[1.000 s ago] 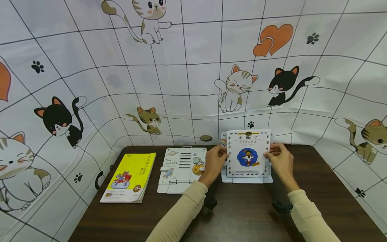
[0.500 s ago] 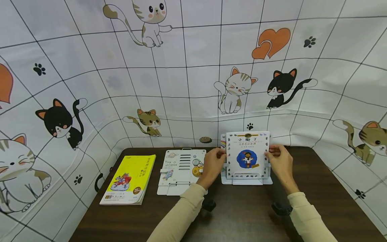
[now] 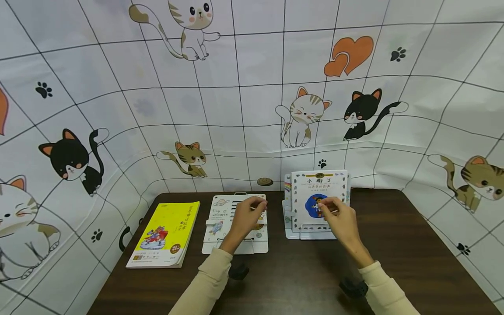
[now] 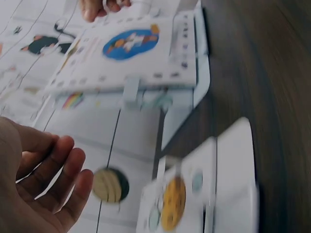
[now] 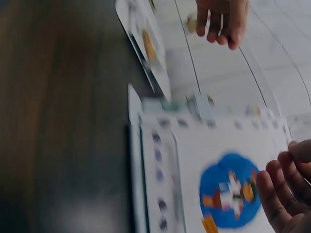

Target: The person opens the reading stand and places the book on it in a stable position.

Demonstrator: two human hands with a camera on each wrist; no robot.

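A white picture book [image 3: 303,190] with a blue oval on its cover leans upright on a pale book stand [image 3: 289,235]. My right hand [image 3: 343,222] hovers in front of the cover, fingers loosely bent and holding nothing. In the right wrist view, the fingertips [image 5: 272,182] appear beside the blue oval; I cannot tell whether they touch it. My left hand [image 3: 244,221] is in the air before the second book stand [image 3: 220,210], printed "Tiny universe". Nothing sits between its relaxed fingers, as the left wrist view shows. That hand covers part of the second stand.
A thick yellow book [image 3: 167,227] lies flat at the left of the dark wooden table [image 3: 287,280]. Behind the table hangs a white cloth [image 3: 260,127] with cat drawings and grid lines.
Both hands have let go of the picture book's side edges. The left hand moved left, over the second stand; the right shifted inward before the cover. The book stays on its stand.
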